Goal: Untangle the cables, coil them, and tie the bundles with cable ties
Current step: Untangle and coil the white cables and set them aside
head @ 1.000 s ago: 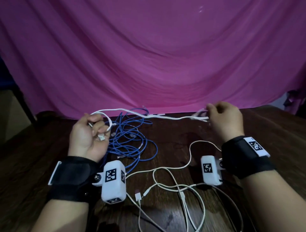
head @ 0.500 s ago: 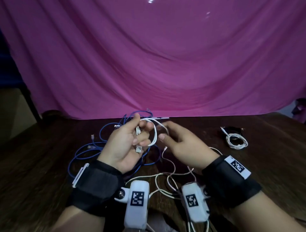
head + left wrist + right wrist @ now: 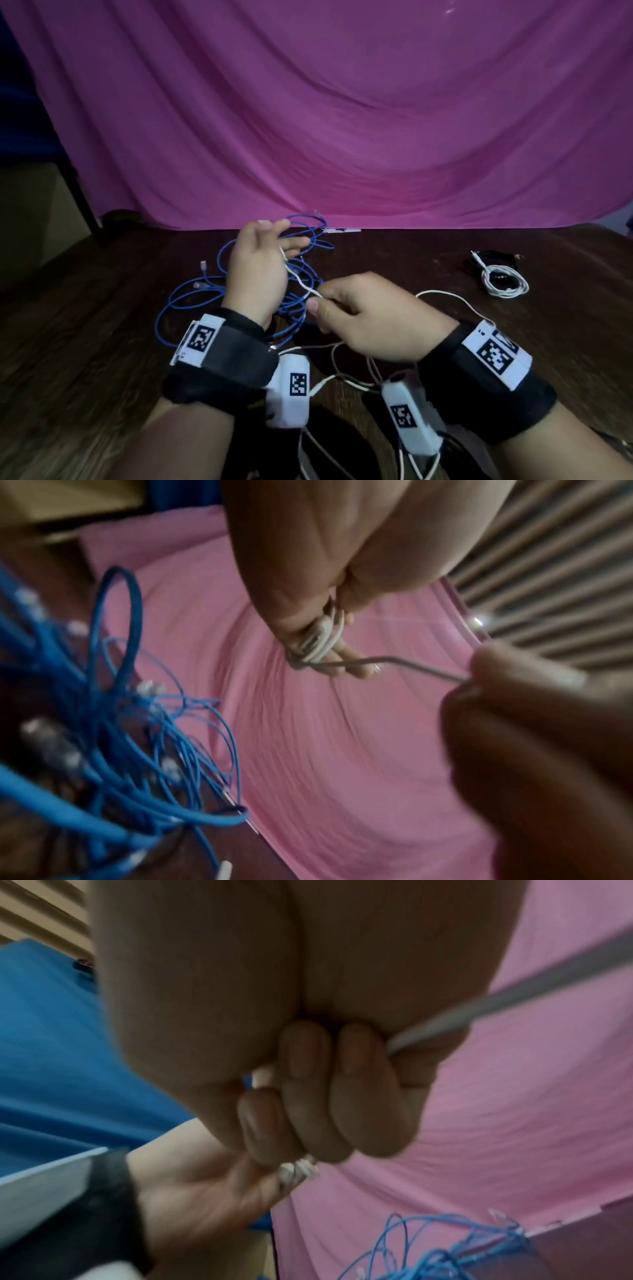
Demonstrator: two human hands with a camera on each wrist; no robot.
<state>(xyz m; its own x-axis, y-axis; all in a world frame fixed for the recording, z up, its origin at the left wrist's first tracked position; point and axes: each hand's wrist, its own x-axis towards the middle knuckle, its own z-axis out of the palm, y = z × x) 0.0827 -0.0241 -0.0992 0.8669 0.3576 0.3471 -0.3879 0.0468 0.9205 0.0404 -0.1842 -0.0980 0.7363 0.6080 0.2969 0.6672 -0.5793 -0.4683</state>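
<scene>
**Coil half wound: where the white cable could slip or snag**

Head view. The left hand (image 3: 257, 270) is raised over the blue cable tangle (image 3: 239, 298), which lies toward the worktop's (image 3: 102, 342) far left; its outer fingers are spread, and the wraps it carries are hidden behind the palm here. The right hand (image 3: 370, 318) pinches the white cable (image 3: 301, 282) just beside it, the strand running taut between the two. The rest of that cable trails loose along the near edge. I judge the main risk to be this slack dragging under the wrist-worn camera boxes or catching the blue loops as more is pulled in, which would tighten a knot rather than free one. A finished white coil (image 3: 507, 282) lies toward the far right corner, well apart. The wrist bands carry square black-and-white code markers; no readable words or brand.

Left wrist view. The left hand (image 3: 318, 593) holds several white wraps (image 3: 323, 639) in its grip, thumb pressed against fingers, with the strand leaving toward the right hand (image 3: 520, 696). The wraps sit near the fingertips (a shallow hold, by my reading), so a hard tug could pull them off and undo the coil. No writing visible.

Right wrist view. The right hand (image 3: 308, 1096) has its fingers curled tight into the palm, clamping the white cable (image 3: 496, 1007). The picture is blurred; no label can be read.
</scene>
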